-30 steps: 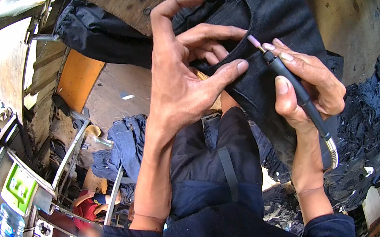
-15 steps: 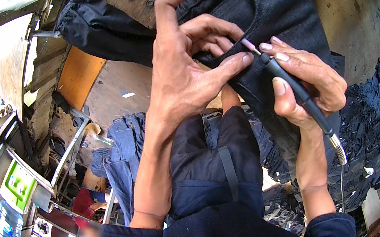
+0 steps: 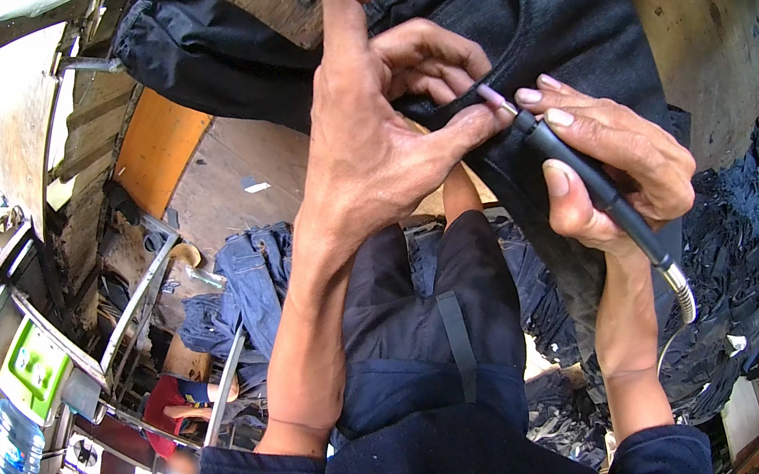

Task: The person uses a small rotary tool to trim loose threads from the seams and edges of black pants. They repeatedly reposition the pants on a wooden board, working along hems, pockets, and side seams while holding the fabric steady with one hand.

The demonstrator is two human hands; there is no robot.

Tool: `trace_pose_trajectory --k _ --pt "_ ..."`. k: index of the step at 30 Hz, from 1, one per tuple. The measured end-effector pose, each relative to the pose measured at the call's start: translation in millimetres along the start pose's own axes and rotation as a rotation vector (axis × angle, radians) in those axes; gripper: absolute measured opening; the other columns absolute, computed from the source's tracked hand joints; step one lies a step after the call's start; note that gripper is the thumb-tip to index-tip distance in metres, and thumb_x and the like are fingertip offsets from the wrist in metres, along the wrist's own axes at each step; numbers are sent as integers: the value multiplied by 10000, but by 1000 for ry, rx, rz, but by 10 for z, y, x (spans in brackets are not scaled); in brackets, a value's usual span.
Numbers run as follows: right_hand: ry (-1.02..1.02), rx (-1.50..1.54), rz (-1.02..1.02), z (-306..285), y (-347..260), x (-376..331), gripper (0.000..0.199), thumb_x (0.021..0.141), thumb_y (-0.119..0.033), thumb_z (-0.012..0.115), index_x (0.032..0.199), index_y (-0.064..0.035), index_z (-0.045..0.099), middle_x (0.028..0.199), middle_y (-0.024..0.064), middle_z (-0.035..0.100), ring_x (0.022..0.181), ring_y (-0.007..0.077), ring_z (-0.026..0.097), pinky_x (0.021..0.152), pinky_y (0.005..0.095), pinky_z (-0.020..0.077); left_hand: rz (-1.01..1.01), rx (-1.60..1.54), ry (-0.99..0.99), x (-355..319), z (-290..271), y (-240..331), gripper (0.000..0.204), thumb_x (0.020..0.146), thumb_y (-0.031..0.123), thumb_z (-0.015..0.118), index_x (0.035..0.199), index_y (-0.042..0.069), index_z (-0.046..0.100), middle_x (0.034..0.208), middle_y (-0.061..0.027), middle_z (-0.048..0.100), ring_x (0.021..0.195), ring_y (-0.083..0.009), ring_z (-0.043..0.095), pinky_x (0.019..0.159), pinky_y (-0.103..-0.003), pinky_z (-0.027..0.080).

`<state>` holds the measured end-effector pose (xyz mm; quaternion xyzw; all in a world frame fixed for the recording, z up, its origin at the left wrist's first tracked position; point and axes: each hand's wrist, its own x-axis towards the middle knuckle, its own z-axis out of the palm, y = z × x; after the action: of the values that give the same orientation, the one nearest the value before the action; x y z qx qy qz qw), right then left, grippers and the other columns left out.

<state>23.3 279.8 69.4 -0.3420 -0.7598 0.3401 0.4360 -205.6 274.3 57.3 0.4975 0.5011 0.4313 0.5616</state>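
My left hand pinches the dark jeans pocket edge; right hand clamped on rotary tool, tip touching; abrasion barely visible

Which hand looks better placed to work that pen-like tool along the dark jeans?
The right hand, probably: it already grips the black pen-like tool, tip at the dark jeans. The left hand is busy pinching the fabric beside the tip.

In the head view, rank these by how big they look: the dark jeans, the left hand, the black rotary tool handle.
1. dark jeans
2. left hand, though nearness to the camera enlarges it
3. black rotary tool handle
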Motion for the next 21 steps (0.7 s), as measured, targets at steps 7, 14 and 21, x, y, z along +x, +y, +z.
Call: trace_pose_trajectory --k 7,14,21 --pt "-63 12 -7 -9 -11 26 281 875 -96 794 1076 88 724 945 293 789 980 422 814 948 566 645 39 33 -13 -1 -28 -26 1015 730 13 954 1549 55 357 1043 -99 766 905 -116 719 833 -229 547" --pt "-9 -6 0 -1 -17 1 290 875 -89 782 1097 88 723 955 296 789 982 425 813 949 568 644 23 11 -4 -4 -21 -22 1037 712 10 973 1550 59 363 1041 -94 767 905 -113 715 838 -228 544" --pt "-28 -3 5 -4 -11 3 279 876 -92 783 1082 86 723 963 299 789 978 428 813 949 570 644 30 0 -11 -2 -26 -36 1035 713 -1 975 1548 57 366 1051 -96 760 916 -111 706 839 -227 545"
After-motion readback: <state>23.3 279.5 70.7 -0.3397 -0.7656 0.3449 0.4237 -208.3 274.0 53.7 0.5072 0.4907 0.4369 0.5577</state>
